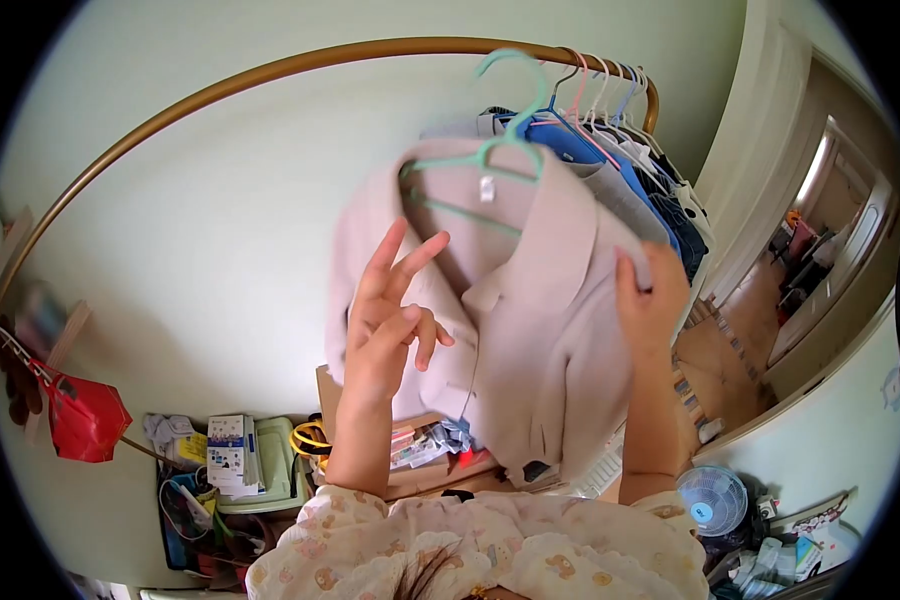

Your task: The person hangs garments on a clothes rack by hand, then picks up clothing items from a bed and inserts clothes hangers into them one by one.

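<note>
Evidently the right hand [658, 290] has its thumb and fingers clamped on the shoulder of a pale pink collared coat [540, 330], while the left hand [375, 335] is spread before the coat's front, fingers apart. The coat is on a mint-green hanger [513, 128] just below the brown clothes rail [370, 48], its white neck label [487, 189] too small to read; print on the booklets [232, 450] and the desk fan's hub [702, 513] is likewise illegible.

Cream top [460, 535], short sleeves [320, 515], small orange-and-pink cartoon prints [560, 566], scalloped trim [370, 562]; hands [378, 340] bare
</note>
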A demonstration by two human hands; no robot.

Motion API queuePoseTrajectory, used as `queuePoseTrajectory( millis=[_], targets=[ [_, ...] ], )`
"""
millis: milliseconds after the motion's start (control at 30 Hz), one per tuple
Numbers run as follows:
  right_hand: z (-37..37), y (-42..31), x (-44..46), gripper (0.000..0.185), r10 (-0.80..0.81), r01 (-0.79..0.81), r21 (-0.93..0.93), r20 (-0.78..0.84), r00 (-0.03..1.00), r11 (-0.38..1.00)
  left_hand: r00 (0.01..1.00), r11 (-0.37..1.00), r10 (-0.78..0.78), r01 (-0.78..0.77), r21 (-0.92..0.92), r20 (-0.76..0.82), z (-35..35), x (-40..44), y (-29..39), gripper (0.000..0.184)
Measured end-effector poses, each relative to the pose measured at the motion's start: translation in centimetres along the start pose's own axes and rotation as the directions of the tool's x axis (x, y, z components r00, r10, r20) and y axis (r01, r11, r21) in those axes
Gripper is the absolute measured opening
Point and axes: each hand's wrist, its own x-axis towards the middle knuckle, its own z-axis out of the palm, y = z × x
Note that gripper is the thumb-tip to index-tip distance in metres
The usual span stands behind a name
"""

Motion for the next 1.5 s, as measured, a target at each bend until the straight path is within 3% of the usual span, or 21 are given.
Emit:
queuePoseTrajectory(
  millis=[100,200,300,400,500,700,900,1000,1067,1267,1400,1433,1500],
  targets=[
    [0.7,1.2,2.4,0.021,0.103,-0.103,-0.052,-0.006,0.995,0.993,1.0,1.0,0.001,-0.001,0.02,-0.021,-0.2,0.0,-0.1,0.07],
    [2.5,3.0,3.2,0.021,0.238,-0.24,0.042,0.035,0.971,0.97,0.999,0.999,-0.013,0.014,0.03,-0.041,-0.4,-0.1,-0.4,0.07],
    [2.8,3.1,3.9,0.024,0.321,-0.319,-0.062,0.339,0.885,0.946,0.999,0.999,-0.033,0.033,0.014,-0.036,-0.1,0.2,-1.1,0.07],
    [3.1,3.7,3.3,0.026,0.249,-0.238,-0.078,0.391,0.886,0.968,0.999,0.999,-0.049,0.049,0.01,-0.015,0.3,0.3,-1.9,0.07],
    [3.3,3.9,3.5,0.027,0.25,-0.227,-0.105,0.365,0.897,0.968,0.997,0.997,-0.076,0.076,0.005,-0.005,-0.1,0.2,-2.4,0.069],
    [4.3,5.8,2.9,0.03,0.269,-0.257,-0.089,0.157,0.95,0.962,0.991,0.992,-0.126,0.127,0.018,-0.047,-0.4,-0.2,-3.5,0.065],
    [3.6,4.6,0.2,0.046,0.288,-0.287,-0.021,0.04,0.957,0.958,0.976,0.981,-0.192,0.195,0.021,-0.098,-1.7,0.1,-6.1,0.063],
    [2.5,3.5,-2.3,0.055,0.426,-0.426,0.047,0.01,0.905,0.904,0.968,0.973,-0.229,0.231,0.005,-0.106,-2.2,-0.4,-7.2,0.062],
    [0.9,2.7,-4.3,0.057,0.53,-0.529,-0.031,0.098,0.843,0.848,0.959,0.963,-0.27,0.27,-0.007,-0.09,-2.1,-0.7,-7.3,0.063],
    [-2.5,0.0,-11.0,0.051,0.591,-0.565,-0.228,0.067,0.804,0.793,0.906,0.903,-0.418,0.423,-0.076,0.069,-3.6,-1.4,-7.3,0.06],
    [-7.7,-3.9,-13.5,0.043,0.72,-0.699,-0.184,0.087,0.689,0.691,0.836,0.838,-0.506,0.535,-0.109,0.21,-2.6,-3.5,-7.6,0.057],
    [-8.9,-4.5,-14.8,0.039,0.716,-0.708,-0.134,0.02,0.698,0.694,0.827,0.831,-0.497,0.541,-0.131,0.264,-2.1,-4.0,-7.9,0.056],
    [-12.9,-7.3,-14.9,0.037,0.687,-0.66,-0.309,-0.026,0.726,0.685,0.795,0.806,-0.469,0.563,-0.182,0.384,-0.5,-4.9,-9.0,0.055]
  ],
)
